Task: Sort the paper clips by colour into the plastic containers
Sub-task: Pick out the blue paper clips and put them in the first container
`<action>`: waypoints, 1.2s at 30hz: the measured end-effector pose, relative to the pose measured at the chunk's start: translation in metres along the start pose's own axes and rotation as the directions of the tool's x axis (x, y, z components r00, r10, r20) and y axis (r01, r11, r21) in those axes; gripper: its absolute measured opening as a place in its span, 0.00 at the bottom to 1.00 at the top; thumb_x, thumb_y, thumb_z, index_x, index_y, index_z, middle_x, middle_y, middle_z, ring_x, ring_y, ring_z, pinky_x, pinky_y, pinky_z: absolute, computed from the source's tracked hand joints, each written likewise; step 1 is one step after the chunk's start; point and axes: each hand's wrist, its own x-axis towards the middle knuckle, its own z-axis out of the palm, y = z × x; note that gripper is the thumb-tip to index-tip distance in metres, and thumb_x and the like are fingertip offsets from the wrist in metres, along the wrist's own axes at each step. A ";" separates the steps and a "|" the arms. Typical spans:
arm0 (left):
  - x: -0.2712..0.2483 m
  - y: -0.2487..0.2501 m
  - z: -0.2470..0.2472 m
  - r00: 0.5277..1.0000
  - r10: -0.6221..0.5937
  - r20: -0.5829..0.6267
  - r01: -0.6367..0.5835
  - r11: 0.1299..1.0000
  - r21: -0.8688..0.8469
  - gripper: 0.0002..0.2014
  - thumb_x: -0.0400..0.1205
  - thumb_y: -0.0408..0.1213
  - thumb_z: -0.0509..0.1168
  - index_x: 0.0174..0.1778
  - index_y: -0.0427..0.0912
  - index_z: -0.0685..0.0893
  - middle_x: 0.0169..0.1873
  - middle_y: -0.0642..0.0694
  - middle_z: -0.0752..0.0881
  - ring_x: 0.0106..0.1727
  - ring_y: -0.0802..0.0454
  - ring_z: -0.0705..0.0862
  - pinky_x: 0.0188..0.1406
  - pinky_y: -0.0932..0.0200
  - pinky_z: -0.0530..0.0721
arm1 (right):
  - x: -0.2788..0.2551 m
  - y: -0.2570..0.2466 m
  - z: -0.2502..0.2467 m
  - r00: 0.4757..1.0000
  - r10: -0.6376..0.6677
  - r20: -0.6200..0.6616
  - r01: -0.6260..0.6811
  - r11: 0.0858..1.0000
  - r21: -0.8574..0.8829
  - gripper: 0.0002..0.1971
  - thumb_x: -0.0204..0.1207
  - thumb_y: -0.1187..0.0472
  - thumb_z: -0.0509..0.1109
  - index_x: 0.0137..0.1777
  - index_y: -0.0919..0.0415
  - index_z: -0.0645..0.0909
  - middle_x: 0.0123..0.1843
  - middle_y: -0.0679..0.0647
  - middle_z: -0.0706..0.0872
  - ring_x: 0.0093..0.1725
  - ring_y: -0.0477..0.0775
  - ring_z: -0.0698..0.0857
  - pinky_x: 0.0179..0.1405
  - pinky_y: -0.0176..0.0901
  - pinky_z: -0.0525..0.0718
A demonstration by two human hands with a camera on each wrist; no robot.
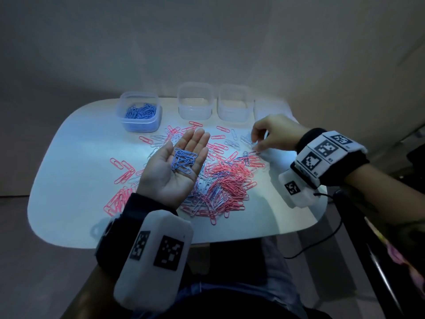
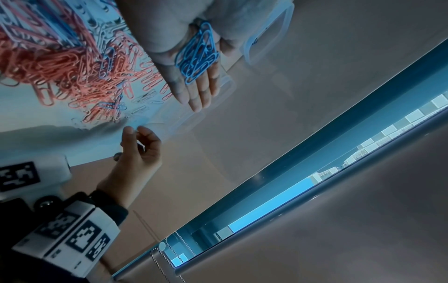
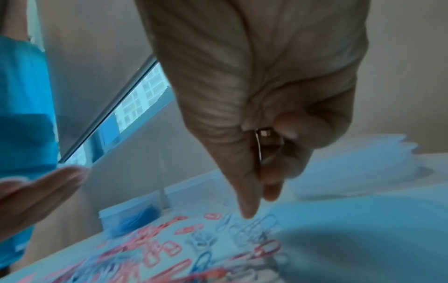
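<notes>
My left hand is held flat, palm up, over the pile, and a small bunch of blue paper clips lies loose on the palm; the left wrist view shows the same bunch. A mixed pile of pink, blue and pale clips covers the middle of the white table. At the pile's far right edge my right hand points down, thumb and forefinger pinched together, with a thin pale wire between them. One clear container holds blue clips.
Two more clear containers stand in a row at the table's back edge, and a fainter one sits behind my right hand. Loose pink clips lie left of my left hand. A cable hangs off the right side.
</notes>
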 end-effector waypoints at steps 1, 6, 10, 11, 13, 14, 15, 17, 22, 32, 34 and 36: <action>0.000 -0.001 0.000 1.000 -0.005 0.000 0.005 1.000 -0.003 0.24 0.88 0.42 0.43 0.50 0.33 0.83 0.43 0.37 0.90 0.41 0.45 0.91 0.38 0.53 0.88 | -0.002 -0.004 0.004 0.999 -0.009 0.042 0.009 1.000 -0.015 0.07 0.67 0.61 0.77 0.41 0.62 0.83 0.37 0.52 0.81 0.38 0.50 0.76 0.33 0.32 0.70; -0.001 -0.003 -0.002 1.000 -0.016 -0.002 0.016 1.000 -0.012 0.25 0.88 0.43 0.43 0.51 0.32 0.83 0.45 0.36 0.90 0.46 0.48 0.90 0.39 0.52 0.88 | -0.005 -0.013 0.020 0.991 0.025 0.131 -0.022 0.999 -0.027 0.12 0.66 0.56 0.79 0.29 0.58 0.79 0.28 0.51 0.81 0.31 0.48 0.77 0.34 0.38 0.76; 0.000 -0.004 -0.002 1.000 -0.030 0.001 0.030 0.999 -0.023 0.24 0.88 0.43 0.43 0.51 0.33 0.83 0.44 0.37 0.90 0.50 0.51 0.87 0.39 0.52 0.88 | -0.007 -0.013 0.018 0.984 0.041 0.175 -0.063 0.990 0.125 0.11 0.69 0.65 0.75 0.28 0.60 0.77 0.25 0.50 0.78 0.26 0.43 0.73 0.21 0.25 0.69; 0.000 -0.004 -0.002 0.999 -0.032 0.003 0.032 0.999 -0.024 0.24 0.88 0.43 0.43 0.51 0.33 0.83 0.44 0.37 0.90 0.49 0.50 0.87 0.39 0.52 0.88 | -0.007 -0.013 0.016 0.983 0.047 0.178 -0.075 0.985 0.154 0.13 0.69 0.66 0.74 0.27 0.58 0.76 0.25 0.49 0.77 0.25 0.41 0.73 0.21 0.24 0.69; 0.001 -0.005 -0.003 0.999 -0.033 0.004 0.034 0.999 -0.025 0.25 0.88 0.43 0.43 0.51 0.33 0.83 0.44 0.37 0.90 0.44 0.46 0.91 0.40 0.52 0.88 | -0.009 -0.013 0.011 0.984 0.059 0.168 -0.096 0.971 0.221 0.13 0.70 0.68 0.72 0.27 0.58 0.75 0.25 0.49 0.76 0.20 0.40 0.73 0.17 0.23 0.67; 0.001 -0.005 -0.004 0.999 -0.032 0.002 0.033 0.999 -0.027 0.25 0.88 0.43 0.43 0.50 0.33 0.83 0.43 0.37 0.90 0.41 0.44 0.91 0.40 0.52 0.88 | -0.010 -0.013 0.009 0.985 0.062 0.159 -0.101 0.962 0.253 0.13 0.70 0.69 0.70 0.27 0.58 0.74 0.26 0.50 0.76 0.20 0.40 0.72 0.17 0.26 0.67; 0.001 -0.005 -0.004 0.999 -0.032 0.001 0.032 0.999 -0.028 0.25 0.88 0.43 0.43 0.50 0.33 0.83 0.43 0.37 0.90 0.40 0.43 0.91 0.40 0.52 0.88 | -0.011 -0.013 0.006 0.987 0.059 0.151 -0.100 0.954 0.283 0.13 0.71 0.69 0.69 0.28 0.57 0.74 0.28 0.52 0.77 0.23 0.42 0.72 0.19 0.29 0.68; 0.002 -0.006 -0.004 0.999 -0.035 -0.003 0.035 0.999 -0.035 0.25 0.88 0.44 0.43 0.50 0.33 0.83 0.43 0.37 0.90 0.41 0.44 0.91 0.40 0.52 0.88 | -0.015 -0.014 0.001 0.987 0.029 0.158 -0.087 0.924 0.372 0.12 0.72 0.70 0.67 0.30 0.57 0.74 0.34 0.55 0.81 0.29 0.46 0.74 0.23 0.32 0.69; 0.008 -0.018 0.004 0.998 -0.032 -0.060 0.033 0.999 0.018 0.23 0.88 0.44 0.43 0.49 0.34 0.81 0.50 0.40 0.88 0.63 0.46 0.83 0.48 0.52 0.86 | -0.022 -0.031 -0.010 0.969 -0.152 0.194 -0.017 0.745 0.667 0.09 0.74 0.71 0.68 0.35 0.59 0.78 0.26 0.46 0.84 0.23 0.37 0.78 0.18 0.26 0.71; 0.010 -0.038 0.016 0.995 0.078 -0.065 -0.070 0.990 0.123 0.09 0.84 0.33 0.59 0.40 0.34 0.80 0.31 0.43 0.88 0.28 0.56 0.88 0.33 0.67 0.86 | -0.030 -0.063 -0.014 0.951 -0.262 0.165 0.103 0.770 0.629 0.05 0.74 0.73 0.68 0.47 0.66 0.82 0.29 0.53 0.80 0.23 0.37 0.77 0.20 0.26 0.75; 0.009 -0.037 0.016 0.992 0.082 -0.097 -0.066 0.986 0.155 0.09 0.83 0.30 0.59 0.39 0.34 0.81 0.32 0.42 0.87 0.27 0.57 0.87 0.33 0.67 0.86 | -0.031 -0.064 -0.016 0.955 -0.266 0.136 0.136 0.792 0.596 0.05 0.73 0.73 0.69 0.43 0.63 0.81 0.28 0.53 0.80 0.23 0.37 0.78 0.20 0.27 0.76; 0.008 -0.035 0.018 0.991 0.071 -0.113 -0.051 0.983 0.176 0.13 0.83 0.29 0.59 0.34 0.33 0.83 0.30 0.42 0.85 0.24 0.57 0.86 0.31 0.68 0.86 | -0.032 -0.064 -0.017 0.952 -0.282 0.119 0.179 0.829 0.529 0.08 0.73 0.73 0.70 0.38 0.60 0.80 0.27 0.50 0.81 0.23 0.38 0.77 0.20 0.28 0.77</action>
